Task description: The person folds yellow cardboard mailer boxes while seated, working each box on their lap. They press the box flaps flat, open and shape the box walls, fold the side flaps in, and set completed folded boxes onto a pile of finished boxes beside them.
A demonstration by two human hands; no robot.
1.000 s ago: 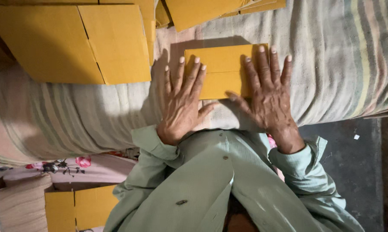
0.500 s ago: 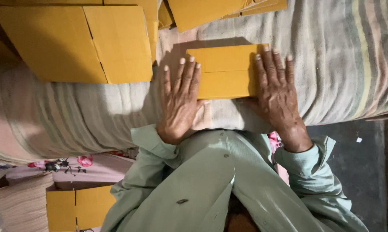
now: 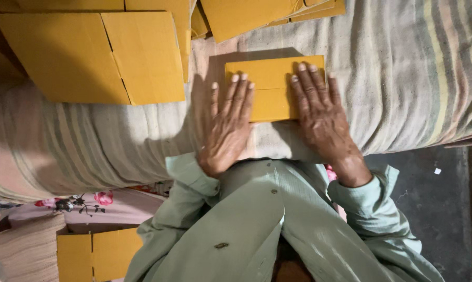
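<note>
A small folded yellow cardboard piece (image 3: 270, 83) lies flat on a striped cloth surface (image 3: 398, 94). My left hand (image 3: 226, 125) rests palm down over its left end, fingers spread and pointing away from me. My right hand (image 3: 322, 117) lies flat on its right end, fingers spread over the far right corner. Both hands press on the cardboard; neither grips it. My pale green sleeves (image 3: 257, 219) fill the lower middle of the view.
A large flat yellow cardboard sheet (image 3: 95, 55) lies at the upper left. More yellow sheets (image 3: 262, 15) are stacked at the top edge. Another yellow piece (image 3: 97, 253) sits at the lower left beside floral fabric (image 3: 84, 201). Dark floor (image 3: 440, 209) shows at the right.
Both hands slid apart along the cardboard, the right hand moving right toward its end. The view shifted slightly.
</note>
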